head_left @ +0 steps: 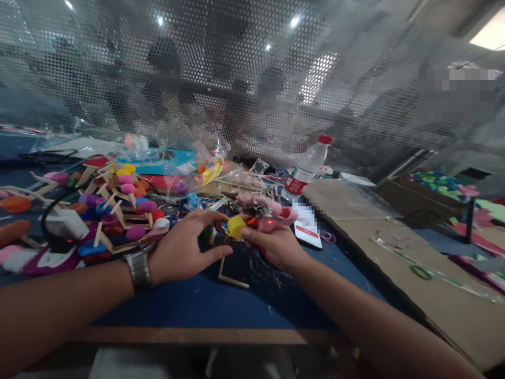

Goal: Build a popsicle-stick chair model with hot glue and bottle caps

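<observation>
My right hand (278, 245) is wrapped round a pink glue gun (276, 223) with a small red light on its body. A yellow round piece (236, 227) shows at the front of the glue gun, by my right thumb; whether it is part of it I cannot tell. My left hand (187, 247), with a metal watch at the wrist, is just left of the yellow piece, its thumb and fingers apart and nothing visible between them. Below the hands, bent wooden sticks (233, 281) lie on the blue tabletop (197, 305).
Wooden stick frames with coloured round pieces (136, 213) crowd the left, beside a white plug (71, 225). Behind stand a water bottle (306, 171) and plastic wrappers (209, 168). A lit phone (310, 229) lies right of the glue gun; cardboard (355, 210) lies farther right.
</observation>
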Tool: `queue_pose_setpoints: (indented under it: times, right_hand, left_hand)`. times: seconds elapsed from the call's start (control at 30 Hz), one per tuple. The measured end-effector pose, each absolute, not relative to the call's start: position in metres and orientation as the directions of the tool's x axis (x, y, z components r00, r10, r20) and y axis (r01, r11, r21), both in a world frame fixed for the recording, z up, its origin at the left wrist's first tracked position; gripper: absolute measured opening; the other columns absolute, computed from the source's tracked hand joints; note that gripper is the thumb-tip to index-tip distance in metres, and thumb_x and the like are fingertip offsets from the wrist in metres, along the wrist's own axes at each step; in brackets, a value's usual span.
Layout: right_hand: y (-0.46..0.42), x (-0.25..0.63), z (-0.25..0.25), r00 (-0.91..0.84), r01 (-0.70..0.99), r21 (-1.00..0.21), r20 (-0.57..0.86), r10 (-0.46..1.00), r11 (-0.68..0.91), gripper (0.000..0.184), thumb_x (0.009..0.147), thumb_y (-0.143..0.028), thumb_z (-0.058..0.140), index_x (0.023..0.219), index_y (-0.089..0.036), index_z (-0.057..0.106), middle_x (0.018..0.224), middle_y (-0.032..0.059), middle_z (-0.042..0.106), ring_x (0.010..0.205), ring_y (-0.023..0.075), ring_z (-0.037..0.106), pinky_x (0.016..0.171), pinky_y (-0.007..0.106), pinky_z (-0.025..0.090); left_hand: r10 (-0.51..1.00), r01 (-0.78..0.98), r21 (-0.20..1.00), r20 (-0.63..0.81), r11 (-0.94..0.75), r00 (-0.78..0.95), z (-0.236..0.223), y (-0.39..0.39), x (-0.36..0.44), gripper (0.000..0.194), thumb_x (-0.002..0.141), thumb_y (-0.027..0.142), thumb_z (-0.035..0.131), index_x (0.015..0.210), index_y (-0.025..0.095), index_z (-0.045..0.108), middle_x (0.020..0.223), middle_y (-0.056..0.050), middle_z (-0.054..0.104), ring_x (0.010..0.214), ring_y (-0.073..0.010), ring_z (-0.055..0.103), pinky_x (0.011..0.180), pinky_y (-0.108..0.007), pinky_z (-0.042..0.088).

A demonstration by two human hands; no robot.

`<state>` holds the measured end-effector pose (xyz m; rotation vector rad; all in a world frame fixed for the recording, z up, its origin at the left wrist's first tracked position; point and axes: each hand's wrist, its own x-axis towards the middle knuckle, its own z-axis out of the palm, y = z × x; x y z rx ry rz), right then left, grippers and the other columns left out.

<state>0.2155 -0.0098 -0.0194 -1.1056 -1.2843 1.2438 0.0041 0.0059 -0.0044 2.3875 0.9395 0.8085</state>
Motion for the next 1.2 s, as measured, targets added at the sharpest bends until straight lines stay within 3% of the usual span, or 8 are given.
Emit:
queue_pose_setpoints:
  times: [0.1,0.27,0.43,0.67,0.8,0.97,1.1,1.2]
  right_hand:
    - [-0.008,0.218,-0.019,-0.04,0.033,-0.999,0.017,0.999,0.018,0.043,0.059,-0.056,0.084,0.076,-0.019,0.071,0.053,-0.0028,0.057,0.049,0.0121,0.047,0.05,0.029,0.038]
    - [-0.003,0.219,-0.024,-0.043,0.048,-0.997,0.055,0.998,0.057,0.049,0.067,-0.059,0.079,0.05,-0.019,0.056,0.048,-0.0014,0.053,0.045,0.0106,0.044,0.046,0.028,0.032]
    - [0.001,0.217,-0.028,-0.041,-0.137,-0.989,0.058,0.997,0.052,0.051,0.065,-0.059,0.08,0.052,-0.02,0.05,0.046,-0.0037,0.048,0.043,0.0104,0.045,0.041,0.026,0.027]
    - [0.003,0.22,-0.026,0.006,0.018,-1.0,0.024,1.0,0.023,0.037,0.066,-0.048,0.083,0.078,-0.018,0.064,0.046,-0.0047,0.054,0.042,0.0099,0.044,0.041,0.024,0.031]
    - [0.004,0.218,-0.024,-0.008,-0.049,-0.999,-0.01,1.0,-0.011,0.045,0.064,-0.049,0.083,0.091,-0.018,0.065,0.045,-0.0082,0.049,0.04,0.0103,0.044,0.039,0.024,0.03]
    - [0.003,0.218,-0.023,-0.011,-0.176,-0.984,-0.003,1.0,-0.005,0.047,0.06,-0.055,0.084,0.082,-0.02,0.063,0.044,-0.0092,0.043,0.039,0.0095,0.04,0.04,0.025,0.029]
    - [0.003,0.219,-0.021,0.002,-0.071,-0.997,0.003,1.0,0.004,0.046,0.059,-0.058,0.083,0.069,-0.02,0.058,0.043,-0.0074,0.044,0.04,0.0106,0.043,0.041,0.027,0.031]
    - [0.002,0.218,-0.019,-0.009,-0.024,-0.999,-0.048,0.999,-0.048,0.046,0.058,-0.053,0.086,0.073,-0.019,0.06,0.043,-0.0081,0.044,0.038,0.0092,0.039,0.041,0.027,0.031]
  left_hand:
    - [0.63,0.441,0.503,0.307,-0.744,0.713,-0.004,0.006,0.003,0.041,0.082,0.046,0.073,0.113,0.019,0.066,0.115,-0.009,0.066,0.113,-0.0295,0.058,0.101,-0.044,0.044]
    - [0.461,0.359,0.376,0.23,-0.854,0.857,-0.004,0.004,0.002,0.047,0.073,0.057,0.078,0.103,0.021,0.071,0.111,-0.009,0.066,0.11,-0.033,0.056,0.098,-0.047,0.038]
    - [0.333,0.253,0.348,0.192,-0.903,0.923,-0.003,0.004,0.002,0.008,0.087,0.029,0.07,0.084,0.021,0.07,0.102,-0.005,0.066,0.101,-0.0257,0.058,0.094,-0.043,0.035]
    - [0.449,0.179,0.572,0.376,-0.801,0.81,0.005,-0.001,0.001,0.009,0.091,0.023,0.057,0.085,0.017,0.06,0.087,-0.005,0.064,0.091,-0.0206,0.055,0.085,-0.033,0.044]
    - [0.601,0.173,0.705,0.419,-0.688,0.681,0.005,-0.001,0.0,0.017,0.093,0.027,0.052,0.08,0.017,0.057,0.079,-0.003,0.063,0.075,-0.0158,0.058,0.073,-0.028,0.046]
    - [0.75,0.167,0.832,0.368,-0.53,0.549,0.001,0.005,0.001,0.029,0.094,0.041,0.056,0.077,0.018,0.053,0.066,0.0,0.065,0.062,-0.0126,0.058,0.062,-0.024,0.043]
    - [0.797,0.093,0.893,0.341,-0.44,0.498,0.001,0.009,0.004,0.04,0.094,0.053,0.054,0.074,0.018,0.05,0.059,0.001,0.061,0.054,-0.0107,0.053,0.054,-0.022,0.039]
    - [0.826,0.017,0.922,0.338,-0.387,0.451,0.001,0.011,0.006,0.045,0.092,0.059,0.054,0.074,0.018,0.049,0.056,0.003,0.057,0.05,-0.0097,0.049,0.051,-0.022,0.038]
